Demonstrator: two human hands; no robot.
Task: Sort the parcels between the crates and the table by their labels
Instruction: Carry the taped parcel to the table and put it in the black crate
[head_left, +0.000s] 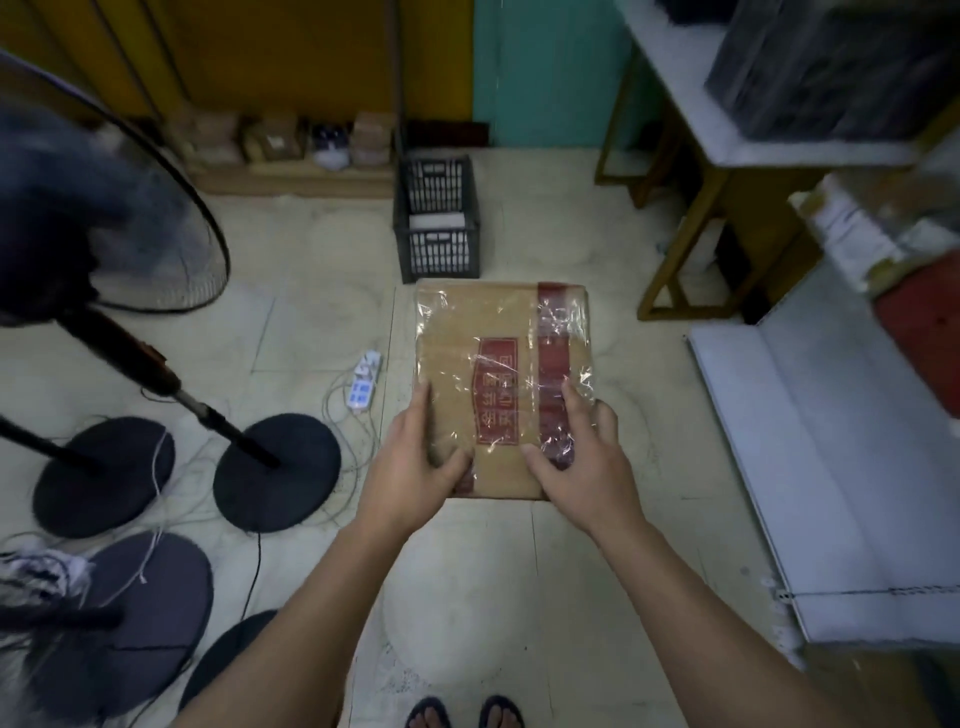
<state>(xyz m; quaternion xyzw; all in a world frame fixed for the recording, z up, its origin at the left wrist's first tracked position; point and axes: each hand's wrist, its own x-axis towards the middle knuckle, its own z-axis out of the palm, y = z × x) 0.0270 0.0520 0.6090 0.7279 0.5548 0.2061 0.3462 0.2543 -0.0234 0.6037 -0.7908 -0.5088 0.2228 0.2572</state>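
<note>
Head view: both hands' grip closed on parcel (498, 374); black crate (436, 218) holds white parcel (435, 220).

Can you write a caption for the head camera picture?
Both hands hold a wrapped brown parcel above the floor.

On my feed a standing fan (104, 208) fills the left side, its pole slanting down to a round dark base (278, 470); a second round base (104, 475) sits just beside it; a white power strip (363, 382) lies on the pale tiled floor (623, 234) with thin cables trailing from it; sandalled feet (465, 713) show at the bottom edge; a yellow wall (260, 52) meets a teal one (545, 67) behind.
</note>
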